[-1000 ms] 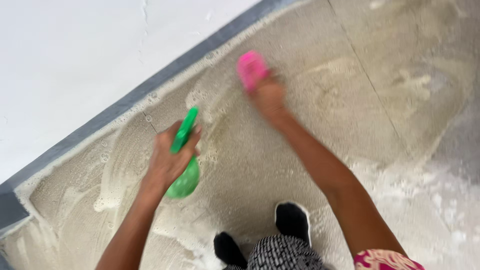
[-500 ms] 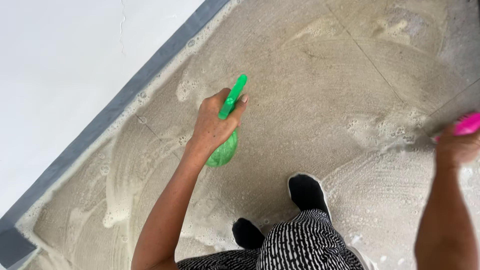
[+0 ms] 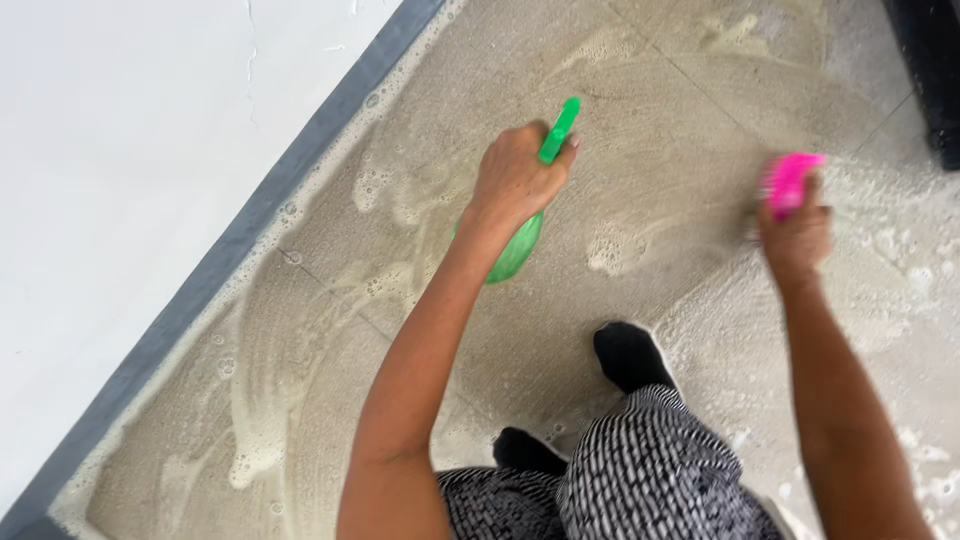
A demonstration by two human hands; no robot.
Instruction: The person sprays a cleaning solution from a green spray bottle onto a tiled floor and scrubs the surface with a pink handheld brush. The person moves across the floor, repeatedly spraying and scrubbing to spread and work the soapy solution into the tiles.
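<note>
The left hand [image 3: 515,180], just above the middle of the frame, has its fingers clamped round the neck of a bright green plastic spray bottle [image 3: 525,225]. The bottle's long green nozzle sticks up past the knuckles towards the top of the frame, and its rounded body hangs below the wrist, over the floor.

At the right of the frame the right hand [image 3: 795,235] has its fingers closed over a bright pink plastic scrubbing brush [image 3: 788,182], which is pressed down on the wet, speckled beige floor [image 3: 300,420]. White soap suds [image 3: 610,245] lie in streaks and patches between the two hands and along the left part of the floor.

A dark grey skirting strip [image 3: 220,270] runs diagonally from the lower left to the top centre, below a white wall [image 3: 120,150]. At the bottom centre are two black shoes [image 3: 630,355] and black-and-white patterned trousers [image 3: 650,470].
</note>
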